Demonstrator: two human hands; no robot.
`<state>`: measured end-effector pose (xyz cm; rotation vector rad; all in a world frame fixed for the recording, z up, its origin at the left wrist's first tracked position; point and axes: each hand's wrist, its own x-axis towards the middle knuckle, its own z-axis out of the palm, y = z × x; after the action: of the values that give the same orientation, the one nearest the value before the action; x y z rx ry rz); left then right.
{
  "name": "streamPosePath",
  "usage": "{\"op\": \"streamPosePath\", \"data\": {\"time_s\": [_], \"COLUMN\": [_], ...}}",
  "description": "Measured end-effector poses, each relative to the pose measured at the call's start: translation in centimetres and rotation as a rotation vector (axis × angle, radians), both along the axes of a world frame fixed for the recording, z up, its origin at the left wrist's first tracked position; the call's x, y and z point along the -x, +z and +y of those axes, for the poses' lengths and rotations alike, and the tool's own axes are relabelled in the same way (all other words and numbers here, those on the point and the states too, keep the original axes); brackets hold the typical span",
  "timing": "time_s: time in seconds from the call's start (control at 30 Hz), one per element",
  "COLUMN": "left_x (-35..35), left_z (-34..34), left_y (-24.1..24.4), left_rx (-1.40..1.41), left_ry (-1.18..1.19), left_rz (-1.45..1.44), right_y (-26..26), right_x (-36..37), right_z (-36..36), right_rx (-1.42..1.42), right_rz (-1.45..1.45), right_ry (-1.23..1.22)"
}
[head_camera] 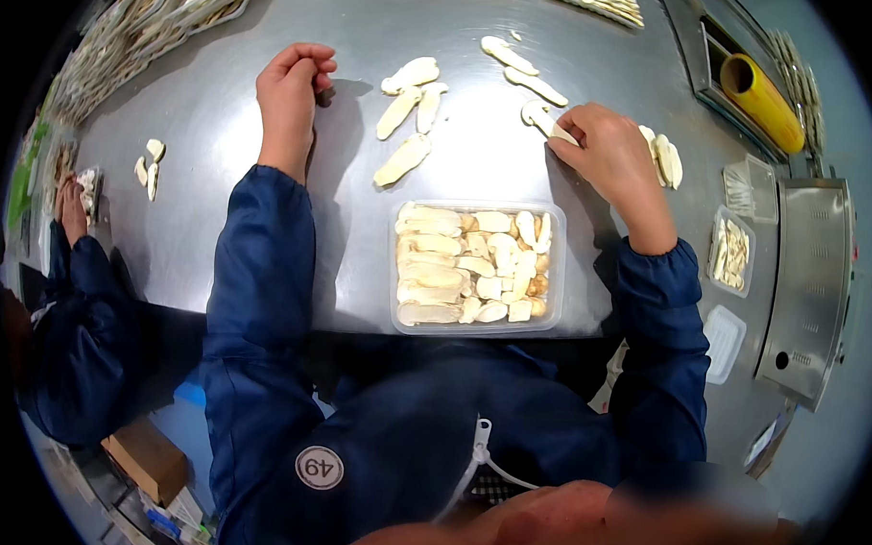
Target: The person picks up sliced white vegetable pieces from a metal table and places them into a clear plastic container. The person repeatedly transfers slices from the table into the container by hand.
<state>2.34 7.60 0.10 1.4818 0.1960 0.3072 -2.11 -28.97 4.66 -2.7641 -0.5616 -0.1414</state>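
Note:
My right hand [600, 145] has thumb and fingertips on the stem of a pale mushroom slice [539, 116]; its rounded cap points away to the upper left. Loosely curled above the steel table, my left hand [293, 80] shows no object, though its palm is hidden. Between the hands lie several loose mushroom slices [398, 113]. Beyond the right hand are two more long slices [535, 85]. Close to my body, at the table's front edge, a clear plastic tray [560, 277] holds rows of mushroom slices and chunks [472, 266].
Stacked filled trays [149, 39] stand at the far left. A co-worker's hands [71, 209] are at another tray on the left. At right are a small slice pile [667, 162], a filled tray [732, 254], a yellow film roll [762, 104] and a steel machine [806, 285].

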Motion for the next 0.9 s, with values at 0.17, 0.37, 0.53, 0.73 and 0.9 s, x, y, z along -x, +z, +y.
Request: {"op": "streamPosePath", "data": {"time_s": [0.17, 0.37, 0.53, 0.73, 0.9], "left_x": [0.1, -0.3, 0.0, 0.0, -0.3], "left_z": [0.1, -0.1, -0.2, -0.4, -0.3], "left_y": [0.0, -0.1, 0.1, 0.1, -0.2], "left_rx": [0.010, -0.006, 0.012, -0.019, -0.016], "left_ry": [-0.020, -0.023, -0.017, -0.026, -0.032], "left_rz": [0.031, 0.034, 0.018, 0.023, 0.020], "right_y": [1.5, 1.5, -0.4, 0.1, 1.2], "right_x": [-0.7, -3.0, -3.7, -3.0, -0.1], "right_z": [2.6, 10.6, 13.0, 9.6, 5.2], "right_rx": [-0.044, 0.009, 0.193, -0.059, -0.014], "right_rz": [0.220, 0.126, 0.073, 0.067, -0.146], "right_ry": [0.155, 0.173, 0.123, 0.134, 0.199]}}
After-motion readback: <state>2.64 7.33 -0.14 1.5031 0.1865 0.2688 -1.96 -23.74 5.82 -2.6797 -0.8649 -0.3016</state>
